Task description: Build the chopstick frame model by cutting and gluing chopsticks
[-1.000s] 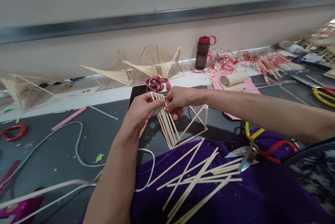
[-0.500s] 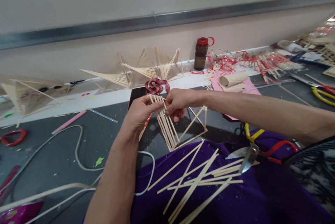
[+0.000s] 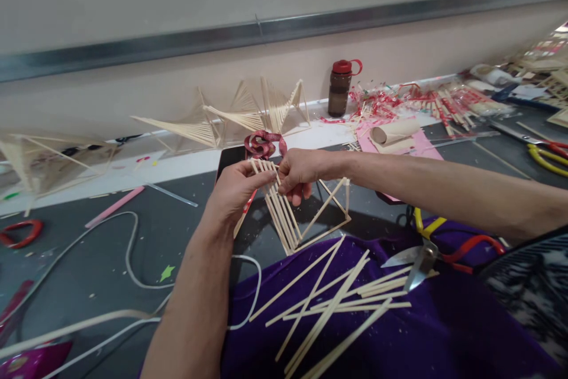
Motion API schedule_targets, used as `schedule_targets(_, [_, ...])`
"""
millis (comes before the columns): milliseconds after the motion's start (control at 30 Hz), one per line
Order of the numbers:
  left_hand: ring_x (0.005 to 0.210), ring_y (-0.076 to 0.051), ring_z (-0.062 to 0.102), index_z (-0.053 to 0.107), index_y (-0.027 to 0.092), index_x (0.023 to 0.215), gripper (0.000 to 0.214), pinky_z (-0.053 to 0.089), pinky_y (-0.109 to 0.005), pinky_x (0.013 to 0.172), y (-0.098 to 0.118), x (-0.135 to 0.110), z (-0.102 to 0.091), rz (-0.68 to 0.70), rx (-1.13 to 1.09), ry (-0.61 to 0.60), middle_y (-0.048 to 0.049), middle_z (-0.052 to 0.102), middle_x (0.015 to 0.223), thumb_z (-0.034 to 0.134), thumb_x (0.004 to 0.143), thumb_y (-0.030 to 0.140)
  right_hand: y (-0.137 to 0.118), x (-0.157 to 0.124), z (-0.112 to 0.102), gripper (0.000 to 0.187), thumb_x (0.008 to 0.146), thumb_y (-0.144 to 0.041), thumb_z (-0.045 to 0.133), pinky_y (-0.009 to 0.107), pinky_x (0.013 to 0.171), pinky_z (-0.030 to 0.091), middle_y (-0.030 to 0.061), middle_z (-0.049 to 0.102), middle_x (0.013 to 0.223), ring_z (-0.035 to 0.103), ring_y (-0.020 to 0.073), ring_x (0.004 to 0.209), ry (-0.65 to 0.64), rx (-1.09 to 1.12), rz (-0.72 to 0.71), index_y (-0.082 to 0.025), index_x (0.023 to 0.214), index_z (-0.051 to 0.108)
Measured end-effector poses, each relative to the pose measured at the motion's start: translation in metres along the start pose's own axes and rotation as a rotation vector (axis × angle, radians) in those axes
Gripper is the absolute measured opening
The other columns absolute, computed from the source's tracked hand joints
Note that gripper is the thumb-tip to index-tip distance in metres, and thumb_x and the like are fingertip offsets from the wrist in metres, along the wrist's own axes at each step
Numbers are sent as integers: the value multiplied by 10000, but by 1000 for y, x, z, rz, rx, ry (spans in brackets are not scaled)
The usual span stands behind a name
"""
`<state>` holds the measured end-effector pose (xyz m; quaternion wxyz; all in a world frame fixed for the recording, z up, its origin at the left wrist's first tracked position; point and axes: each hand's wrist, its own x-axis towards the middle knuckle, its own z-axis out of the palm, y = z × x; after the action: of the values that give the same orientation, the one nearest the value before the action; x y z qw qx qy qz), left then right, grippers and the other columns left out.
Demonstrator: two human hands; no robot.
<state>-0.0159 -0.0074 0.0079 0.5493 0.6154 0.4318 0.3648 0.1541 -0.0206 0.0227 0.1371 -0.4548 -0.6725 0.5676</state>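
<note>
A frame of thin wooden sticks (image 3: 280, 213) stands on the dark table, with several sticks side by side on one face and an open triangular part (image 3: 326, 210) to the right. My left hand (image 3: 237, 190) grips the top of the stick row, its thumb lying across the sticks. Against the row's upper right end, my right hand (image 3: 298, 175) is closed, its fingers pinched on a stick of the frame. The fingertips partly hide that spot. Loose wooden sticks (image 3: 341, 302) lie criss-crossed on the purple cloth (image 3: 248, 349) in front.
Scissors with yellow and red handles (image 3: 426, 255) lie open at the right of the cloth. Finished-looking stick structures (image 3: 239, 113) and a dark bottle with a red lid (image 3: 339, 89) stand along the wall. A white cord (image 3: 133, 249) loops across the left side.
The view has shifted very slightly. Both hands stay at the top of the stick frame, and nothing has been let go or picked up.
</note>
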Motion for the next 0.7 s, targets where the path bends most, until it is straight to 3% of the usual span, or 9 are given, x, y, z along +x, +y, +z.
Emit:
schedule_targets(200, [609, -138, 583, 687, 159, 718, 204, 445, -273, 664, 1, 0, 0, 10, 21, -5, -10, 678, 697, 752, 554, 260, 3, 3, -2, 80, 722, -169, 621, 177, 407, 485, 38, 649, 592, 654, 155, 561, -17, 2, 3, -103, 737, 579])
schedule_targets(300, [620, -140, 581, 689, 158, 729, 207, 441, -275, 671, 1, -1, 0, 15, 12, -13, -15, 677, 699, 747, 561, 266, -11, -6, -13, 136, 707, -205, 653, 177, 412, 481, 55, 650, 609, 643, 149, 548, 28, -52, -25, -90, 761, 606])
schedule_targets(333, [628, -142, 582, 691, 156, 739, 212, 441, -277, 676, 1, -1, 0, 17, 11, -17, -20, 677, 707, 743, 567, 269, -19, -14, -16, 144, 705, -208, 660, 170, 415, 476, 55, 646, 604, 635, 139, 538, 105, -78, -51, -85, 762, 611])
schedule_targets(433, [648, -152, 587, 697, 147, 767, 237, 444, -288, 682, -2, 0, -1, 20, 8, -18, -37, 679, 731, 732, 576, 283, -45, -57, -15, 125, 751, -209, 627, 135, 427, 448, 35, 636, 622, 614, 94, 532, 516, -107, -207, -93, 794, 616])
schedule_targets(500, [660, -161, 590, 701, 142, 777, 253, 448, -297, 686, -5, 1, -1, 20, 2, -17, -49, 680, 743, 729, 573, 289, -52, -93, 2, 135, 811, -262, 563, 124, 426, 434, 14, 642, 659, 596, 60, 506, 706, -36, -242, -135, 799, 605])
schedule_targets(533, [667, -163, 591, 702, 140, 779, 257, 448, -299, 691, -6, 2, -1, 22, -3, -19, -53, 680, 746, 728, 570, 287, -49, -110, 15, 157, 815, -300, 557, 123, 407, 423, 2, 637, 637, 581, 50, 469, 717, 6, -216, -156, 765, 597])
schedule_targets(567, [677, -162, 592, 703, 139, 782, 258, 447, -298, 699, -7, 2, -2, 27, -7, -24, -55, 681, 754, 727, 569, 282, -43, -124, 31, 163, 799, -321, 575, 129, 388, 418, -9, 629, 604, 565, 47, 429, 649, 54, -155, -175, 728, 589])
schedule_targets(633, [691, -155, 590, 703, 141, 783, 248, 443, -291, 714, -8, 3, -2, 38, -12, -30, -53, 680, 766, 724, 572, 268, -19, -141, 65, 147, 762, -321, 610, 140, 345, 394, -10, 626, 574, 567, 67, 398, 391, 176, 17, -194, 694, 582])
schedule_targets(700, [696, -145, 586, 700, 143, 780, 234, 437, -282, 721, -9, 3, -2, 57, -12, -32, -47, 677, 773, 723, 575, 256, 10, -140, 96, 136, 775, -303, 583, 138, 334, 373, 5, 634, 601, 590, 81, 428, 207, 313, 173, -188, 701, 574])
